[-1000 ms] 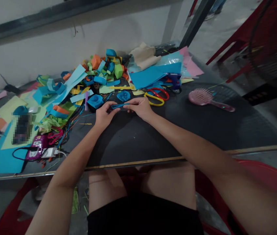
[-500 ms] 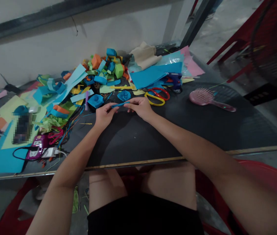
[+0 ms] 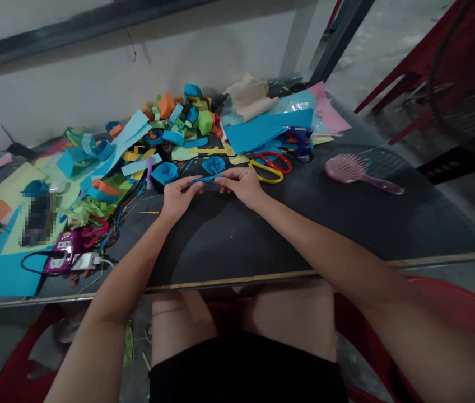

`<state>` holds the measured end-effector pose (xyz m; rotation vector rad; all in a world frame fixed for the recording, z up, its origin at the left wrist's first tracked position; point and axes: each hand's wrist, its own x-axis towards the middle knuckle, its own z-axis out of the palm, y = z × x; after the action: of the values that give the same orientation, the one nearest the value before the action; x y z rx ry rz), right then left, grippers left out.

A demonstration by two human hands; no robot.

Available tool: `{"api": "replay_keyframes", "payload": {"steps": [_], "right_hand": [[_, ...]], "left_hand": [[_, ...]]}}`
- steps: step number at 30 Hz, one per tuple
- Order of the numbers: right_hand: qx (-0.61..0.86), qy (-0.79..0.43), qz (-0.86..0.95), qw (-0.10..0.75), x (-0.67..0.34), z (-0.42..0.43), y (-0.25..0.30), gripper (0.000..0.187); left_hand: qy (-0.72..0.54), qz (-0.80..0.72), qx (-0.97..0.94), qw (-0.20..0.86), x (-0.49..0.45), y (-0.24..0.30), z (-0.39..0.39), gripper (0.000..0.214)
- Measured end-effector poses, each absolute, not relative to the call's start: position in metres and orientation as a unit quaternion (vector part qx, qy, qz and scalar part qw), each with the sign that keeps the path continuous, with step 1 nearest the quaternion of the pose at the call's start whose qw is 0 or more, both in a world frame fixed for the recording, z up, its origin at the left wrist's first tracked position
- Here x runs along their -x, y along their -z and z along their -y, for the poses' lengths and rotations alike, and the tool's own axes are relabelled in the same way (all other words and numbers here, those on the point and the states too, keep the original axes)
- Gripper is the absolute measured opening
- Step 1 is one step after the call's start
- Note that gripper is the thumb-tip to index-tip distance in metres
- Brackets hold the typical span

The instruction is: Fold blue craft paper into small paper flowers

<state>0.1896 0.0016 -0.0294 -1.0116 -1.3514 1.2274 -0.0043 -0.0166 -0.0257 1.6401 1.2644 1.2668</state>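
Between my two hands is a narrow folded strip of blue paper (image 3: 209, 179). The thumb and fingers of my left hand (image 3: 178, 195) pinch its left end. At the other end my right hand (image 3: 243, 184) pinches it the same way; some of its fingers are hidden behind the palm. Just beyond the strip sit two blue folded paper pieces, one at the left (image 3: 165, 173) and one nearer the middle (image 3: 213, 164). To the right of my right hand lie scissors with a yellow and a red handle loop (image 3: 271, 167).
A heap of coloured folded paper (image 3: 185, 117) lies by the wall. Blue paper sheets (image 3: 258, 130) are behind the scissors. A pink hairbrush (image 3: 361, 172) lies at the right. At the left are a purple device (image 3: 64, 252), a white plug (image 3: 86, 261) and paper scraps.
The blue strip's tilt has shifted slightly between my fingers. Both hands keep their pinch, in almost the same place.
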Motion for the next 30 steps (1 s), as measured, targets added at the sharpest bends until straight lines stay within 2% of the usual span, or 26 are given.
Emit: {"api": "replay_keyframes", "payload": {"steps": [4, 15, 30], "right_hand": [[0.414, -0.514, 0.551, 0.510, -0.1891, -0.0006, 0.0270, 0.039], [0.413, -0.523, 0.553, 0.500, -0.1895, -0.0019, 0.0283, 0.041], [0.398, -0.518, 0.576, 0.491, -0.1903, 0.0001, 0.0281, 0.040]], "left_hand": [[-0.492, -0.508, -0.604, 0.368, 0.0049, 0.0257, 0.0146, 0.035], [-0.489, -0.510, -0.603, 0.371, 0.0083, 0.0251, 0.0146, 0.023], [-0.512, -0.492, -0.610, 0.351, 0.0096, 0.0227, 0.0162, 0.023]]}}
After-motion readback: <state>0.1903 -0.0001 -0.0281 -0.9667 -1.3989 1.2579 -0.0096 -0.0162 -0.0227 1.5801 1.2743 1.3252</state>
